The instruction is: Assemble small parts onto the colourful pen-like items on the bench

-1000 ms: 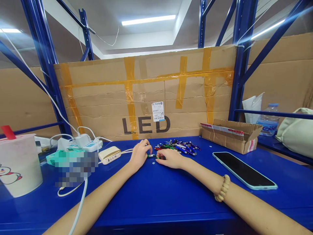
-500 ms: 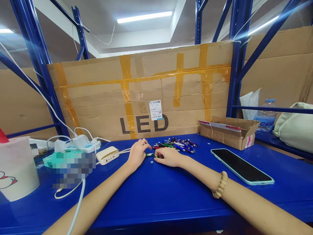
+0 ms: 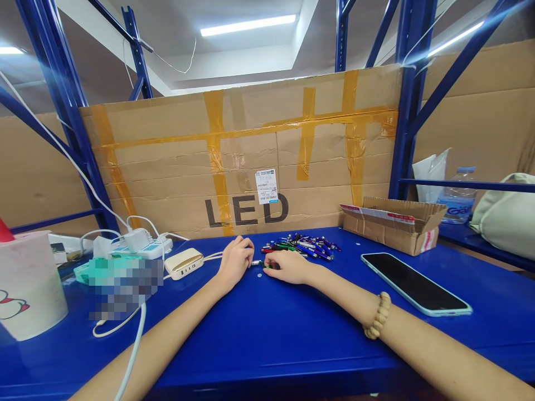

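A small green pen (image 3: 256,263) with a silver tip end bridges the gap between my two hands, just above the blue tabletop. My left hand (image 3: 236,260) has its fingers curled down and closed on the pen's left end. At the other end, my right hand (image 3: 288,266) pinches the pen between thumb and fingers, hiding much of its body. Right behind my hands lies a loose pile of pens (image 3: 309,245), mostly blue with some green, red and black.
A phone (image 3: 416,283) and an open cardboard box (image 3: 388,225) are to the right. On the left stand a cream-coloured hub (image 3: 184,263), a power strip (image 3: 161,248) with white cables, and a cup (image 3: 31,289). A cardboard sheet (image 3: 175,172) forms the back.
My left fingers and thumb, spread apart before, have closed in on the pen's left end. My right hand keeps its pinch. The view has shifted slightly.
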`<state>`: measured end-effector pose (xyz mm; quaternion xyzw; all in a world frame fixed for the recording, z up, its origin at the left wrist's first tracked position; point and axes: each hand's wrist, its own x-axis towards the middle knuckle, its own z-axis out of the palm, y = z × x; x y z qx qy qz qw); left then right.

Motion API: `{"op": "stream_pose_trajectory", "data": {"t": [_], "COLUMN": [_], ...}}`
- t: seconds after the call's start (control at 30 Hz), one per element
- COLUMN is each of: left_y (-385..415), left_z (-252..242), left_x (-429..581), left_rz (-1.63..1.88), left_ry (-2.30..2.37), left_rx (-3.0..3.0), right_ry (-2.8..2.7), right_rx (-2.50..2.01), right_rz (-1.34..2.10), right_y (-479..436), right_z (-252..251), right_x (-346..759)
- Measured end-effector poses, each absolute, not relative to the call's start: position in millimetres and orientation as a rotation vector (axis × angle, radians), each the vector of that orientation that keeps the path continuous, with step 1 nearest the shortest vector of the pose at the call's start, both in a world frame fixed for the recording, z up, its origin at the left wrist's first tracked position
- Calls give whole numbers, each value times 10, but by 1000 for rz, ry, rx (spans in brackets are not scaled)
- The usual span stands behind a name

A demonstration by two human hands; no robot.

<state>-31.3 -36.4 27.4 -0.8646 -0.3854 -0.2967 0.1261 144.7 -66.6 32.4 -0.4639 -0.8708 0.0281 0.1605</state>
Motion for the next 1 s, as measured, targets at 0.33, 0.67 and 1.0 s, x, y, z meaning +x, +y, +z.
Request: {"op": "stream_pose_trajectory", "data": {"t": [0.33, 0.67, 1.0], "left_y": [-352, -322, -346], "left_z": [272, 241, 262], "left_x": [-314, -325, -311], "left_rz": [-941, -984, -899], "left_ry": [-1146, -1168, -1191], "left_rx": [-2476, -2484, -2537], "right_ry": [-2490, -2489, -2491], "right_rx": [-1359, -1356, -1353], "right_rz": [96, 95, 90], "right_y": [-693, -690, -680], "right_z": [352, 344, 339], "right_x": [1437, 1439, 1438]}}
